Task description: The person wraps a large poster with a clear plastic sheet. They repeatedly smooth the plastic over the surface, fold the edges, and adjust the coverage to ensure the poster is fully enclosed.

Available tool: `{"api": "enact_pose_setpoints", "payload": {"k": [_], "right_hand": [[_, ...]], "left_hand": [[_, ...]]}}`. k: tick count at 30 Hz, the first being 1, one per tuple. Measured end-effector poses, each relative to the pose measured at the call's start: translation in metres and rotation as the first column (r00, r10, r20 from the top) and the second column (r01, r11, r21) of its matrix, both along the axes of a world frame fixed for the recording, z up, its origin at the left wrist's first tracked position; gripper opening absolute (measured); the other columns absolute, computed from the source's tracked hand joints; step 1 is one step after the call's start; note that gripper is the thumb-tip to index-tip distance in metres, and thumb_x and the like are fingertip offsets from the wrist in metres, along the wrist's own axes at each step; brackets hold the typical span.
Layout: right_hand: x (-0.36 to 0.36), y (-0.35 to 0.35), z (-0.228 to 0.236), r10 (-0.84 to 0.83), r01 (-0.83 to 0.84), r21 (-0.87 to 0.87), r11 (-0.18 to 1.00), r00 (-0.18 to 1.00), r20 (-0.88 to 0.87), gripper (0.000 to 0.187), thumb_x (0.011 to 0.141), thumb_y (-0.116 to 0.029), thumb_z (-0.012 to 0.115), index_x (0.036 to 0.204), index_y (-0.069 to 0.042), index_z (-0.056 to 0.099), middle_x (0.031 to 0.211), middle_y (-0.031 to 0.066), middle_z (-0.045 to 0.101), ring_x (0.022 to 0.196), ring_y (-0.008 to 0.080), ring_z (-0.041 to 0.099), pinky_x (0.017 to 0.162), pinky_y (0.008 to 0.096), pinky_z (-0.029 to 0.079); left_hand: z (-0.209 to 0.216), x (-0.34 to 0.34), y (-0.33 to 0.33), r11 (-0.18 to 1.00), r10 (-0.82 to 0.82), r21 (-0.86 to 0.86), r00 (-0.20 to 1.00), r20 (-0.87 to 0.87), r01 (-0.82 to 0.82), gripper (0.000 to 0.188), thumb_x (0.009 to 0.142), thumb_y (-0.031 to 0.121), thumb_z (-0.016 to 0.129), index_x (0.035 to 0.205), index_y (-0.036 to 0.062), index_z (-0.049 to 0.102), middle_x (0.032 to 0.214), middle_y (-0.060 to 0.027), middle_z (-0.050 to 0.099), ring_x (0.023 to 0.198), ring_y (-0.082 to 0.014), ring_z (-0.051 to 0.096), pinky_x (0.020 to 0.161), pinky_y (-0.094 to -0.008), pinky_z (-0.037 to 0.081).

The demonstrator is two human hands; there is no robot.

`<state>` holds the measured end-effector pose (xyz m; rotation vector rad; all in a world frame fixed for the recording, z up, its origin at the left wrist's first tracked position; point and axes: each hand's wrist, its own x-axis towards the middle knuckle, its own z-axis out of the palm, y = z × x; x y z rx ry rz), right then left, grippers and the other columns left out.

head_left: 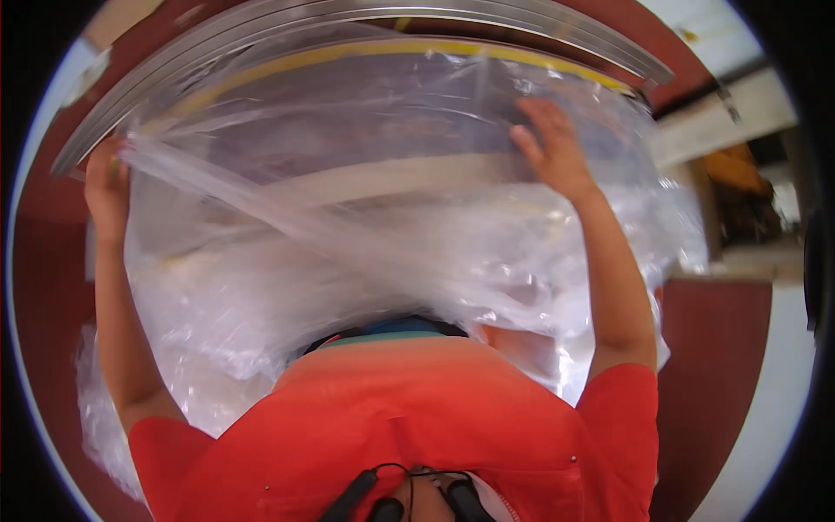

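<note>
A large sheet of clear plastic film (348,252) spreads in front of me, crumpled near my body and stretched smoother farther off. At the far left, my left hand (108,178) is closed on a gathered edge of the film, from which a twisted fold runs diagonally toward my waist. On the right side my right hand (555,150) is over the film with its fingers spread, holding nothing. Whether its palm touches the film I cannot tell. Through the plastic a dark grey surface with a yellow strip (417,47) along its far side shows.
Beyond the film curves a long silver metal rail (374,12). Dark red floor (718,348) lies at both sides. At the right stand a pale beam (726,117) and a dark opening with an orange-brown object (739,178). More loose film hangs at the lower left.
</note>
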<state>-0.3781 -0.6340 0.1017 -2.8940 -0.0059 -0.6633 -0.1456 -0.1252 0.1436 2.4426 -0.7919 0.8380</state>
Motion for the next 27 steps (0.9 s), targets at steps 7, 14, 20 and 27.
{"api": "enact_pose_setpoints", "payload": {"k": [7,14,20,27], "right_hand": [[0.025,-0.024,-0.040,-0.385,0.326,-0.252,0.911,0.891,-0.241,0.056,0.081,-0.048,0.035,0.127,-0.017,0.026,0.133,0.0090,0.022,0.122,0.0276,0.018,0.098,0.0406,0.013],[0.027,-0.025,-0.034,-0.304,0.252,-0.219,0.943,0.921,-0.245,0.053,0.083,-0.043,0.033,0.127,-0.014,0.026,0.132,0.0091,0.023,0.122,0.0274,0.018,0.098,0.0390,0.013],[-0.027,-0.105,-0.046,-0.365,0.300,-0.273,0.914,0.902,-0.232,0.048,0.086,-0.036,0.031,0.127,-0.012,0.027,0.130,0.0109,0.026,0.121,0.0284,0.021,0.097,0.0387,0.017],[-0.014,-0.096,-0.042,-0.361,0.297,-0.263,0.918,0.900,-0.243,0.046,0.086,-0.032,0.032,0.126,-0.009,0.028,0.130,0.0118,0.027,0.121,0.0278,0.022,0.097,0.0374,0.017]], "left_hand": [[-0.016,-0.029,0.138,0.576,0.410,0.703,0.891,0.193,-0.417,0.010,0.067,0.009,0.050,0.073,0.0091,0.059,0.075,-0.0075,0.053,0.082,-0.0234,0.049,0.074,-0.0366,0.037],[-0.076,0.002,0.014,0.915,0.106,0.391,0.994,0.009,-0.101,0.040,0.081,0.034,0.044,0.111,0.0073,0.046,0.114,-0.0136,0.043,0.107,-0.0278,0.039,0.090,-0.0410,0.028],[-0.078,-0.007,0.002,0.857,-0.048,0.489,0.969,-0.240,0.163,0.047,0.080,0.041,0.041,0.114,0.0085,0.044,0.120,-0.0124,0.038,0.114,-0.0262,0.032,0.095,-0.0464,0.018],[-0.070,0.026,0.007,0.815,0.235,0.523,0.967,0.096,-0.250,0.046,0.080,0.040,0.042,0.113,0.0078,0.044,0.121,-0.0099,0.037,0.115,-0.0259,0.031,0.096,-0.0444,0.017]]}}
